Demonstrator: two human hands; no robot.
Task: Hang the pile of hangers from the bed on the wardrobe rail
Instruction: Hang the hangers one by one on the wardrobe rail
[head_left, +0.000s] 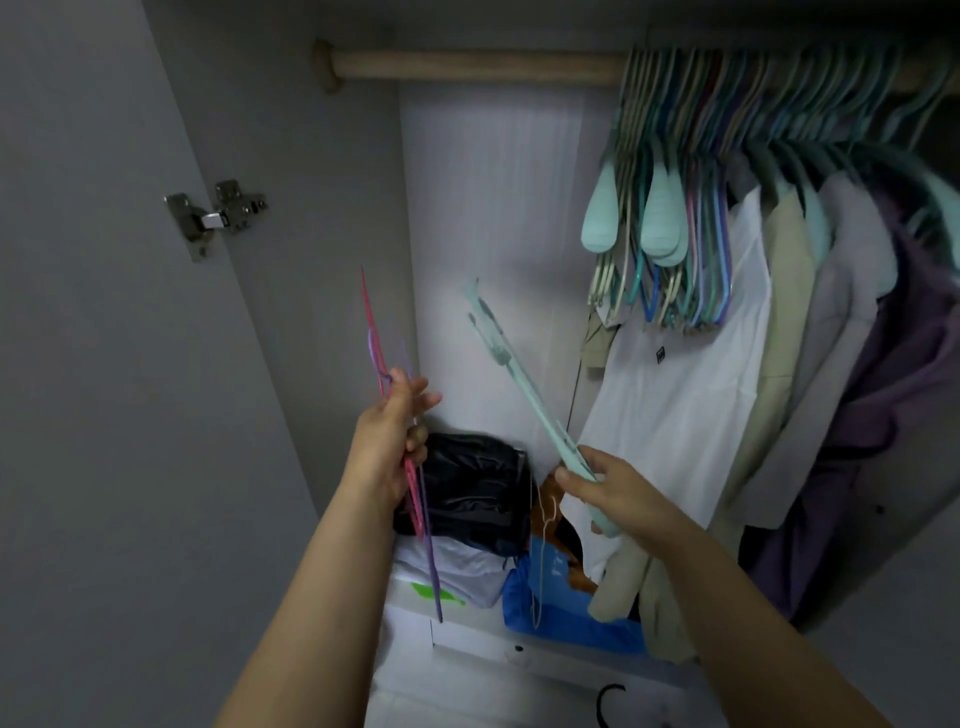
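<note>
From the head camera, both arms reach up into an open wardrobe. The left hand (388, 441) is closed around a thin bundle of hangers (410, 467), pink and purple, seen edge-on so they look like slim rods running from above the fist down past the wrist. Its upper fingers (423, 395) are partly spread while the lower ones pinch the bundle, probably to keep the rest together as a stock while one is dealt with. The right hand (608, 486) holds a single mint hanger (519, 384) by its lower end, fingers wrapped round it, with the long flat body slanting up and left towards the rail (467, 65). That angle suggests it is being lifted for hooking, though its hook end is blurred.

The rail is a round, pale wooden bar with a bare stretch on the left, the likely place for the new ones. To the right it is crowded with empty hangers (670, 218), thin and smooth in mint, blue, beige and lilac, some with broad padded-looking shoulder ends. Beyond them hang soft clothes: a white shirt (691, 395), a beige one, a purple one. Below sit a glossy black bag (472, 488) and a blue bag (571, 618). The bed is not in view.
</note>
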